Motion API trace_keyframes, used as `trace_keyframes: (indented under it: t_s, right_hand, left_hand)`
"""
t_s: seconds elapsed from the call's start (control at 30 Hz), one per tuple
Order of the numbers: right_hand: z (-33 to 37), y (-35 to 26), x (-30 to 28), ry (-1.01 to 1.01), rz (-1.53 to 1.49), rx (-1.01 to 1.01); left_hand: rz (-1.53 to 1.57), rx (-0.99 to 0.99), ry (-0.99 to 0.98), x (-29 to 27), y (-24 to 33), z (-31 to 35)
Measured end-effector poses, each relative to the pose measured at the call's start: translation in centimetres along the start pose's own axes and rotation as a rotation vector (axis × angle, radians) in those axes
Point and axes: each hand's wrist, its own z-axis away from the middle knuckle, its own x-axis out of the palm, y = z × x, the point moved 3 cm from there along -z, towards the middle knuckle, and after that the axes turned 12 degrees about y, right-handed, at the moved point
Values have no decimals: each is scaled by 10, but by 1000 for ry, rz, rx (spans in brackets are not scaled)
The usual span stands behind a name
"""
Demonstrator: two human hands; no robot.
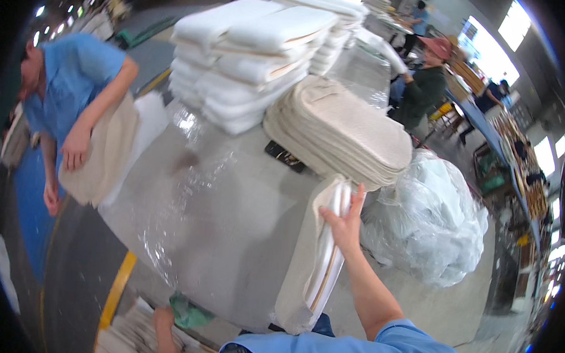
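Observation:
My right hand (345, 222) grips the upper end of a long beige padded fabric cover (304, 259). The cover stands on its edge at the front of the plastic-covered table (186, 223), and white layers with a thin tan line show along its open side. Low at the left, my left hand (163, 318) is beside a stack of flat beige pieces (127, 334) and a crumpled green piece (189, 312). Its fingers are too small and partly hidden to read. Just beyond my right hand lies a pile of beige oblong covers (354, 126).
Tall stacks of folded white pads (237, 54) stand at the table's far side. A big clear plastic bag (429, 214) bulges at the right. A co-worker in blue (78, 92) handles beige pieces (107, 150) at the left; another person in a red cap (425, 88) stands beyond.

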Motion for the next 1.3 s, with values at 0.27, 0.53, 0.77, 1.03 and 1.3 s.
trace_keyframes:
  t_s: [0.27, 0.53, 0.77, 1.03, 1.3]
  right_hand:
    - [0, -7, 0, -29, -94, 134]
    - [3, 2, -2, -92, -124, 341]
    - [42, 8, -11, -102, -123, 230]
    - [3, 35, -6, -235, -554, 808]
    - [-21, 77, 34, -367, -400, 877]
  left_hand:
    - [709, 526, 217, -6, 139, 50]
    - [1107, 422, -973, 77, 283, 263]
    - [1162, 533, -1051, 37, 316, 289]
    - [1370, 551, -963, 19, 377, 227]
    - [1370, 565, -975, 10, 404, 222]
